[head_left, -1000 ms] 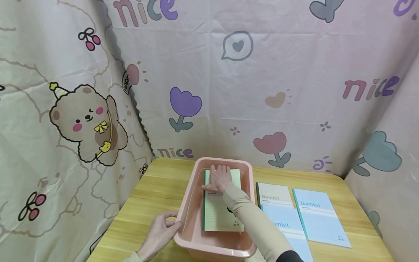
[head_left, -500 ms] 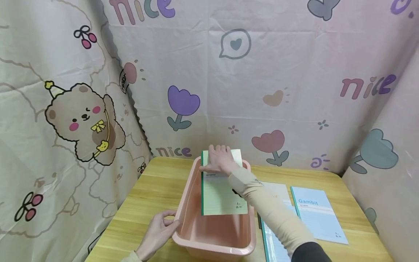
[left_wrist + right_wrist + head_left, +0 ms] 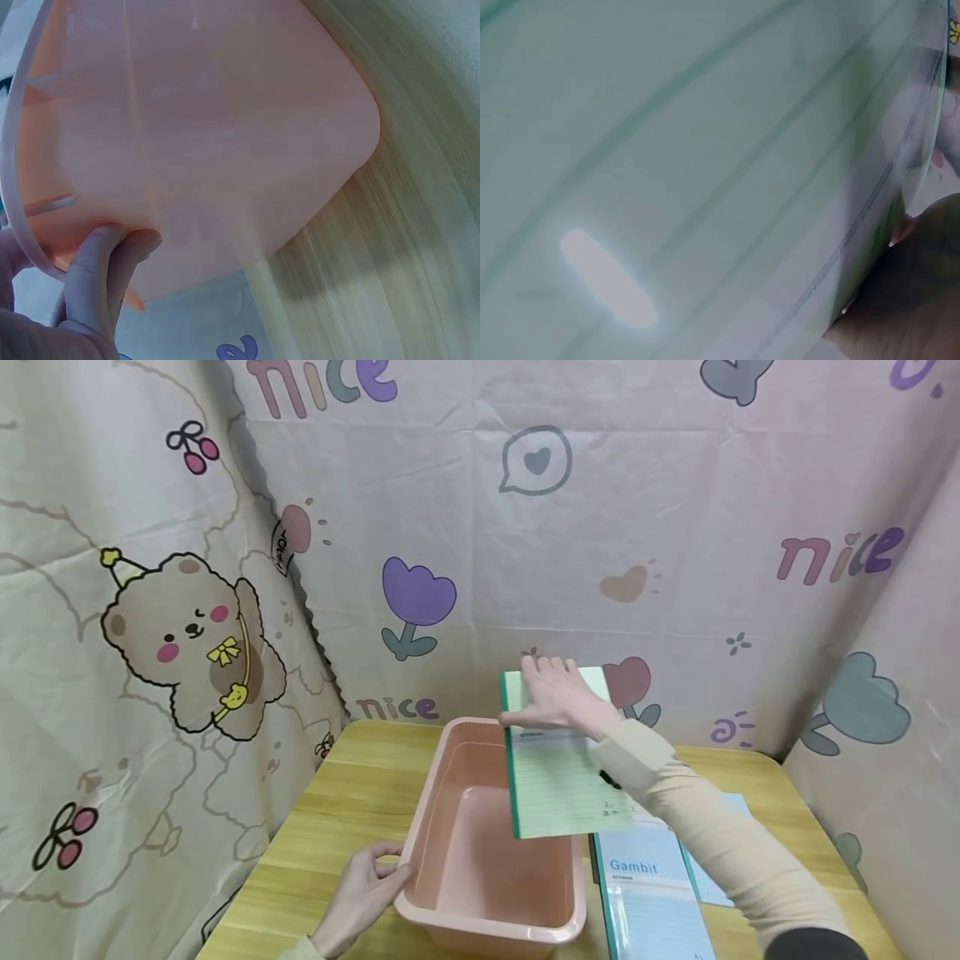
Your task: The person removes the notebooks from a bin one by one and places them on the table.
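Observation:
My right hand (image 3: 558,700) grips a pale green notebook (image 3: 562,789) with a dark green spine by its far end. The notebook hangs tilted over the right rim of a pink plastic tub (image 3: 487,929). In the right wrist view its lined cover (image 3: 705,142) fills most of the picture, with a bright glare spot, and my fingers (image 3: 911,281) lie along its edge. My left hand (image 3: 362,887) pinches the tub's left rim. The left wrist view shows fingers (image 3: 94,274) against the tub's outer wall (image 3: 225,127).
A blue notebook (image 3: 652,889) lies right of the tub, partly over another one. A second blue notebook (image 3: 707,881) lies farther right, mostly behind my right sleeve (image 3: 720,835). Patterned cloth (image 3: 517,552) hangs behind the wooden table (image 3: 360,777).
My right hand has lifted the green notebook from inside the tub and carried it up and to the right, over the rim. The left hand keeps its hold on the tub.

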`<state>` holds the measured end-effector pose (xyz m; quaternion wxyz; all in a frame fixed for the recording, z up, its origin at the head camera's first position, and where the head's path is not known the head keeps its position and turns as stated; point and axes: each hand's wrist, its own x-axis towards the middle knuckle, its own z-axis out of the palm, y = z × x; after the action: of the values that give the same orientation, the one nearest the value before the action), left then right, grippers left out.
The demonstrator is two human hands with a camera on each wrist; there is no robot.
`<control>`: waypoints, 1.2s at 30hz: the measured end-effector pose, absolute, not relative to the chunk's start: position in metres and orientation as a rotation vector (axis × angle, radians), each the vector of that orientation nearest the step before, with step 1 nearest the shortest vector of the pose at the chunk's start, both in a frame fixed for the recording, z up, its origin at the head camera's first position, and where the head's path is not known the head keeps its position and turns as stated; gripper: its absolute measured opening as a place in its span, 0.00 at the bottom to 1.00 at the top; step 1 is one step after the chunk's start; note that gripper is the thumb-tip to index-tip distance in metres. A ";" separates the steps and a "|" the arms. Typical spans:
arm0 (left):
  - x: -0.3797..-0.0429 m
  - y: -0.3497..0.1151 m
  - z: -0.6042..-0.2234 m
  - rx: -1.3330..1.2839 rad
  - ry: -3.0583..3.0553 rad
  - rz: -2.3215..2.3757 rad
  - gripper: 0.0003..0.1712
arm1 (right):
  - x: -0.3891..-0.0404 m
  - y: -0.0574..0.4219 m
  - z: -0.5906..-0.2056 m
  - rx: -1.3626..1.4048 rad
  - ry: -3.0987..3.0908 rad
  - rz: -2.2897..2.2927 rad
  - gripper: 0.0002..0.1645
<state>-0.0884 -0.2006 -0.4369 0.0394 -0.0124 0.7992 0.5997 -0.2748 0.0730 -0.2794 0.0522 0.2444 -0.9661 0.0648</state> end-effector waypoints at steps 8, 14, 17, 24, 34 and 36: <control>-0.089 -0.199 -0.438 -0.035 2.461 1.827 0.28 | -0.259 0.162 -0.310 0.671 -2.891 0.188 0.40; -0.090 -0.198 -0.439 -0.038 2.461 1.839 0.27 | -0.245 0.231 -0.350 0.623 -2.908 0.127 0.41; -0.091 -0.197 -0.438 -0.070 2.456 1.832 0.27 | -0.240 0.262 -0.374 0.580 -2.924 0.108 0.44; -0.090 -0.198 -0.436 -0.087 2.473 1.813 0.28 | -0.227 0.322 -0.444 0.480 -2.970 0.162 0.43; -0.091 -0.199 -0.436 -0.073 2.459 1.800 0.28 | -0.213 0.369 -0.517 0.356 -3.109 0.294 0.50; -0.091 -0.199 -0.437 -0.066 2.450 1.804 0.28 | -0.211 0.371 -0.524 0.362 -3.140 0.323 0.51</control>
<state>-0.0912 -0.1994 -0.4368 0.0494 -0.0218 0.8041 0.5920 -0.2108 0.3708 -0.5235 -0.0179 0.1138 -0.9881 0.1017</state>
